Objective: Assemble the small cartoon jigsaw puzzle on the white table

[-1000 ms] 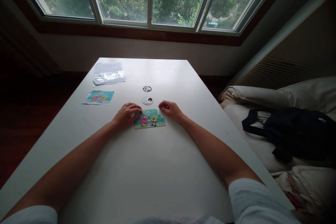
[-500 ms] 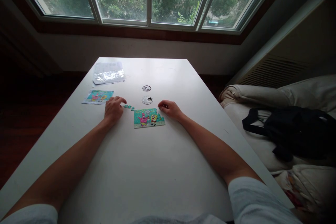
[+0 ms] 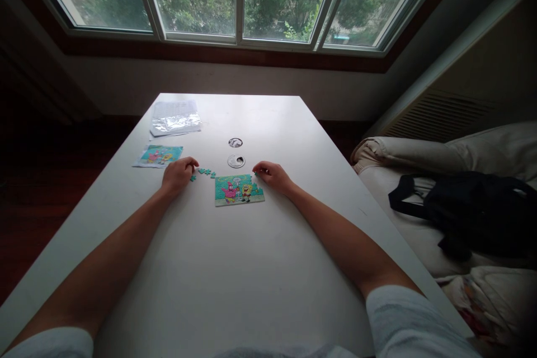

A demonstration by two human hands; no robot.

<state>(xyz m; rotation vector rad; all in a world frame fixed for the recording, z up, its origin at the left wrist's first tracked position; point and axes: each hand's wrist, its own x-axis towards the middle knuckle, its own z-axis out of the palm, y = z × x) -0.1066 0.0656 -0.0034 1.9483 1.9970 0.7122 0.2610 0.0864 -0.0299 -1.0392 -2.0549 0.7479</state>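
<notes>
A mostly assembled cartoon jigsaw puzzle (image 3: 234, 193) lies on the white table (image 3: 235, 268), with a stepped gap at its upper right corner. At that corner, the fingertips of my right hand (image 3: 272, 175) pinch a small teal puzzle piece (image 3: 255, 173). My left hand (image 3: 178, 175) rests left of the puzzle, its fingers curled together; whatever is between them is hidden. Several loose teal puzzle pieces (image 3: 207, 172) lie between that hand and the puzzle, and another teal piece (image 3: 193, 178) sits just beside its thumb side.
A printed reference picture (image 3: 159, 155) of the same scene lies beyond my left hand. Behind it are papers with a clear plastic bag (image 3: 175, 118). Two round discs (image 3: 236, 161) lie behind the puzzle. A sofa (image 3: 398, 151) with a dark bag (image 3: 474, 212) stands to the right.
My left hand has drawn slightly left and its fingers have curled in, uncovering a loose piece beside it. My right hand stays at the puzzle's upper right corner.
</notes>
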